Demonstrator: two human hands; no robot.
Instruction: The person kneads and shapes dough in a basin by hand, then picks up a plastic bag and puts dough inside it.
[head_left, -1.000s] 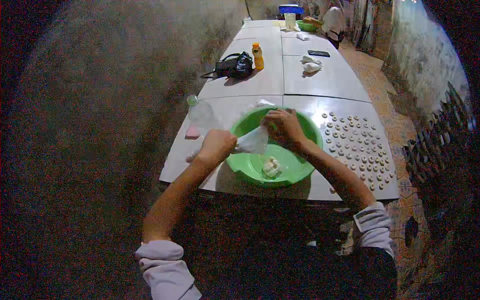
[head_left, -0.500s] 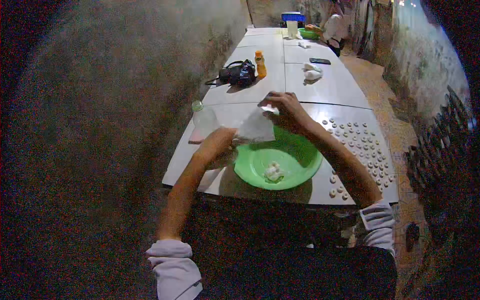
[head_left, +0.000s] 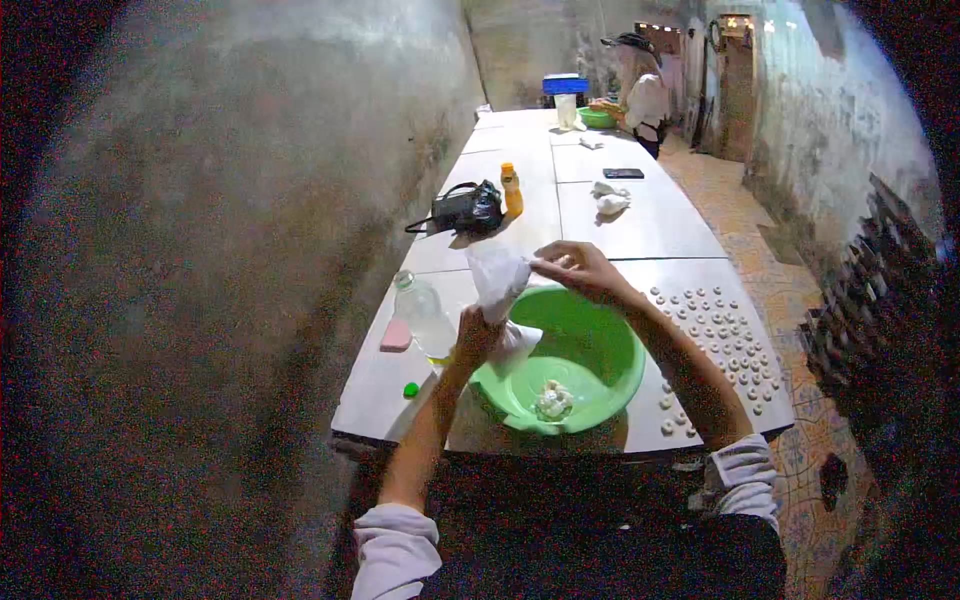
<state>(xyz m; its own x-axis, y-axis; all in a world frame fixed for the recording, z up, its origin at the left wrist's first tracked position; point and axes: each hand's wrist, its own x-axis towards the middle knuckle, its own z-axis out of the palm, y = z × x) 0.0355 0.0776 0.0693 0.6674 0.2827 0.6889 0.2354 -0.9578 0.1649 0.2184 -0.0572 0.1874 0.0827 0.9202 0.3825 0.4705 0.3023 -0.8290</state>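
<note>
A whitish, translucent bag (head_left: 497, 283) stands upright above the left rim of a green basin (head_left: 598, 345). My left hand (head_left: 478, 335) is closed around the bag's middle, and part of the bag hangs below it over the basin. My right hand (head_left: 583, 270) pinches the bag's edge near the top with thumb and finger. In the bottom of the basin lies a small white clump (head_left: 554, 400). Many small white rings (head_left: 718, 333) lie in rows to the right of the basin.
Left of the basin are a clear bottle (head_left: 420, 312), a pink block (head_left: 396, 335) and a green cap (head_left: 411, 390). Farther up the table (head_left: 500, 145) lie a black bag (head_left: 467, 208), an orange bottle (head_left: 511, 190), a white cloth-like bundle (head_left: 610, 198) and a phone (head_left: 623, 173). A person (head_left: 645, 95) stands at the far end.
The view has tilted up, showing more of the far person. The bag has swung from slanting sideways to upright, with my left hand now around its middle and my right hand at its top edge.
</note>
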